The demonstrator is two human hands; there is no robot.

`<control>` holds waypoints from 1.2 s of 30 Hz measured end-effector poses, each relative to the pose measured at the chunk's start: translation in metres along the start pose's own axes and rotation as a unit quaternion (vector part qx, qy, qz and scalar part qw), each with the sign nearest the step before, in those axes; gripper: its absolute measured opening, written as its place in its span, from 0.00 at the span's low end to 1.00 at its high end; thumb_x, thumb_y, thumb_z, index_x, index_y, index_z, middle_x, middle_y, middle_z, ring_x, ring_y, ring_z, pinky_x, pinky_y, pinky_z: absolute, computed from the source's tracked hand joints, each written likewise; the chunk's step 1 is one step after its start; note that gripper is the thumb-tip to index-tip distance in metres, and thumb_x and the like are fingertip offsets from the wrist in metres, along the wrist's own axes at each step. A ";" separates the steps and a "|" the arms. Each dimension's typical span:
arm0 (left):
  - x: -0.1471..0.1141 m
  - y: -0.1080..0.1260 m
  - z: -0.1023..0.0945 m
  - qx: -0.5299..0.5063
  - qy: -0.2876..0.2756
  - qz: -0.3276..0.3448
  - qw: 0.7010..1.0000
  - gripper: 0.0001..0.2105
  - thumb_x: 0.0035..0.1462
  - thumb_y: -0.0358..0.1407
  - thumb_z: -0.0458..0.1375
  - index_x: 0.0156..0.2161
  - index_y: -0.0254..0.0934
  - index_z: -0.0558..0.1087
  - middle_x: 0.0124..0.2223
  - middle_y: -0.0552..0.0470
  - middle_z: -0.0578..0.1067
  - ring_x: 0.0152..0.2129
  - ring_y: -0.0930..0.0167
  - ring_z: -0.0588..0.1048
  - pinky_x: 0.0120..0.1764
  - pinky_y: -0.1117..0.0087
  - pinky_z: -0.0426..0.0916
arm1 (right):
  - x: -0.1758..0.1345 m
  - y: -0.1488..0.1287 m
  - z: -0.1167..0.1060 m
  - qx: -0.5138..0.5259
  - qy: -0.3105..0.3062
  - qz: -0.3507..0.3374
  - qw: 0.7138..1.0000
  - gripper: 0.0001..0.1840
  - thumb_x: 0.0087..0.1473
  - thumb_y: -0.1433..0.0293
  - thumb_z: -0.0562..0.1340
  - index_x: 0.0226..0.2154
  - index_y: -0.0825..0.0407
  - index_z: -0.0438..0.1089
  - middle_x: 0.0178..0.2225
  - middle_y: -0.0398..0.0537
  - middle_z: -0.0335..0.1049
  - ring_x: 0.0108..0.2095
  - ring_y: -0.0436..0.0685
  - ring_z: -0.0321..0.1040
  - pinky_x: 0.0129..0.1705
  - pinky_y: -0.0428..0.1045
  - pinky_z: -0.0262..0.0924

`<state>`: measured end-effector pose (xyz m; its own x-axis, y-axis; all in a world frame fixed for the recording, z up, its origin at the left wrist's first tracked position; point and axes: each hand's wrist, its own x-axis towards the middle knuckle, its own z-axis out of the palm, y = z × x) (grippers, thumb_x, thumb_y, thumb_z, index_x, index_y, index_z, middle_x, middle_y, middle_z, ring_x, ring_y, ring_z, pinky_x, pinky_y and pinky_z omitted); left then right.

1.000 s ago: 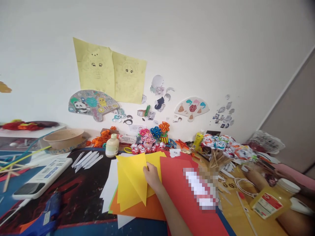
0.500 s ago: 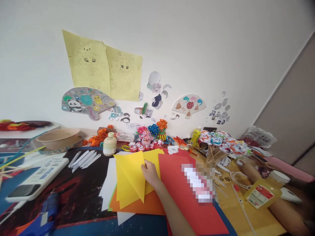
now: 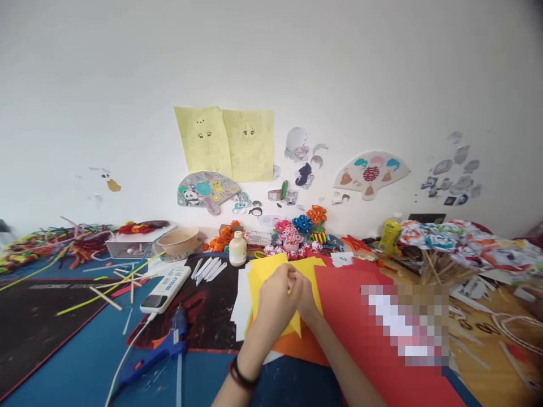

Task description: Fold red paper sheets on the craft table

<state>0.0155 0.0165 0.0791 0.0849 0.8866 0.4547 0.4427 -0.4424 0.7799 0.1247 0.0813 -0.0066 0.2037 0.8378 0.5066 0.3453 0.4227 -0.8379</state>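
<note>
My left hand (image 3: 275, 299), with a dark band at the wrist, and my right hand (image 3: 304, 291) meet above a sheet of yellow paper (image 3: 263, 271). Both hands are closed, fingers pinched together at the paper's upper right part; the fingertips are partly hidden. More yellow paper (image 3: 314, 282) lies beneath, on top of orange paper (image 3: 303, 347) and white sheets (image 3: 241, 299). Close by on the right is a large red sheet (image 3: 339, 316).
At left lie a blue glue gun (image 3: 169, 342), a white power strip (image 3: 167, 288) and folded white paper strips (image 3: 208, 269). Behind stand a cream bottle (image 3: 238, 250), a bowl (image 3: 178, 240) and craft flowers (image 3: 291, 233). Paper-topped sticks (image 3: 436, 265) stand at right.
My left hand has come into view and joined my right hand at the yellow paper. The view has swung left, and the co-worker's arm at right is out of sight.
</note>
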 end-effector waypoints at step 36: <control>0.042 -0.093 0.027 -0.325 0.008 -0.048 0.945 0.17 0.53 0.48 0.61 0.32 0.36 0.65 0.24 0.59 0.66 0.20 0.77 0.65 0.25 0.76 0.61 | -0.004 -0.018 0.005 0.033 -0.086 -0.048 0.995 0.23 0.63 0.61 0.51 0.56 0.50 0.66 0.53 0.52 0.69 0.54 0.61 0.66 0.55 0.56 0.63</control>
<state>0.0020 0.0984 0.0134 0.0564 0.9268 0.3713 -0.1933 -0.3547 0.9148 0.1133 0.0714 0.0055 0.0102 0.8371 0.5470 0.2936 0.5204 -0.8019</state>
